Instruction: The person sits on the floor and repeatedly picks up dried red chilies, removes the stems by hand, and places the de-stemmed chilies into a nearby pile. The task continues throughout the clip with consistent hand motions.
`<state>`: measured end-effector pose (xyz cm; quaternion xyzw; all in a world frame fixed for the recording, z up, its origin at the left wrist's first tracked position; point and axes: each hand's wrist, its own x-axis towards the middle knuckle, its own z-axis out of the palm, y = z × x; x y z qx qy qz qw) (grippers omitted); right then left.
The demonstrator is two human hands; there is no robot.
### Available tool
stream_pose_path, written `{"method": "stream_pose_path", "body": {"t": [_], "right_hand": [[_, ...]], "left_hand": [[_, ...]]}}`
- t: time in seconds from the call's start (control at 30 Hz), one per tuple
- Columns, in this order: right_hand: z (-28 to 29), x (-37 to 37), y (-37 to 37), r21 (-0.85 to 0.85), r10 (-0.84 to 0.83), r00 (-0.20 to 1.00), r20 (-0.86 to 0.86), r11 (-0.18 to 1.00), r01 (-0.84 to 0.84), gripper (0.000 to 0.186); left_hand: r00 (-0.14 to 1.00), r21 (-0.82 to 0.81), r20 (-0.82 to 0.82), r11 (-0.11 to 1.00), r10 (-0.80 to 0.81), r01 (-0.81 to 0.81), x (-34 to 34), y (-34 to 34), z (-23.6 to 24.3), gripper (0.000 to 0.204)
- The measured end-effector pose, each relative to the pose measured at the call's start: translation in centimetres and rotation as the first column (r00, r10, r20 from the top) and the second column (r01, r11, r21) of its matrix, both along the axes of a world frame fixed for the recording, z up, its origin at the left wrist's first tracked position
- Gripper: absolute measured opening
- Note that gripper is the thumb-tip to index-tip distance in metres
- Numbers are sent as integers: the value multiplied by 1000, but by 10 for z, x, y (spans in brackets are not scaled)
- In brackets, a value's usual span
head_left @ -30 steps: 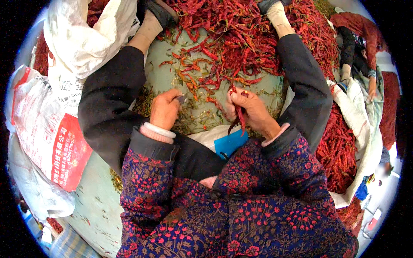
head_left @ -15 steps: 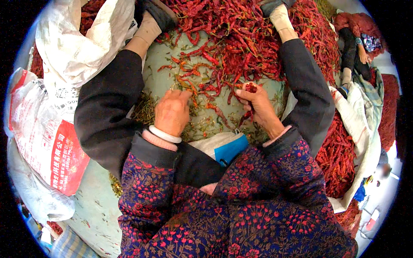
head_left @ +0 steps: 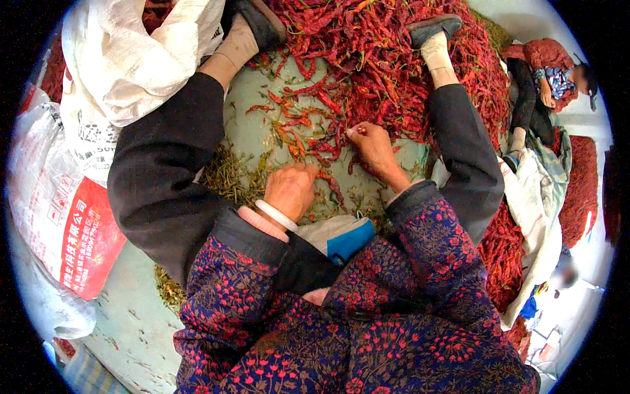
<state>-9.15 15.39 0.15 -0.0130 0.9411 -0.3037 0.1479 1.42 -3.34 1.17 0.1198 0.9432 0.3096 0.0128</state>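
Observation:
My right hand is closed, with red dried chili peppers showing at its fingertips, by the near edge of the chili pile. To its left and nearer me, my left hand has its fingers curled together, a white bangle round the wrist. What the left fingers hold, if anything, is hidden. A single dried chili lies just beside the left fingertips. Scattered red and orange chilies lie on the pale floor sheet beyond the left hand.
My legs spread either side of the chilies. A heap of stems lies by my left knee. White sacks stand at left, and an open sack of chilies at right. Another person sits far right. A blue-and-white cloth item lies in my lap.
My right hand has moved forward and left toward the pile, its palm turned down. My left hand has drawn nearer me and to the right, beside the single chili.

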Motion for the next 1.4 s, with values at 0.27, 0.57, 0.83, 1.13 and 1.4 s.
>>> {"method": "stream_pose_path", "body": {"t": [0.27, 0.57, 0.83, 1.13, 1.4], "right_hand": [[-13, -2, -26, 410, 153, 986, -73, 905, -110, 35], [-16, -12, -19, 72, -11, 1000, 14, 997, 10, 28], [21, -7, -13, -423, -47, 941, 336, 885, 195, 16], [45, -1, -12, -476, 40, 887, 460, 854, 208, 20], [63, 25, -26, -633, -11, 841, 541, 653, 416, 16]], "left_hand": [[1000, -67, -18, 998, -3, 1, 1, 0, -9, 7], [1000, -63, 5, 998, 9, -9, 1, 0, -3, 10], [990, 25, 86, 993, 114, -117, -2, 0, -4, 20], [895, 617, 411, 670, 173, -413, -20, -1, -22, 19], [780, 764, 619, 304, -94, -569, -24, 3, -12, 24]]}}
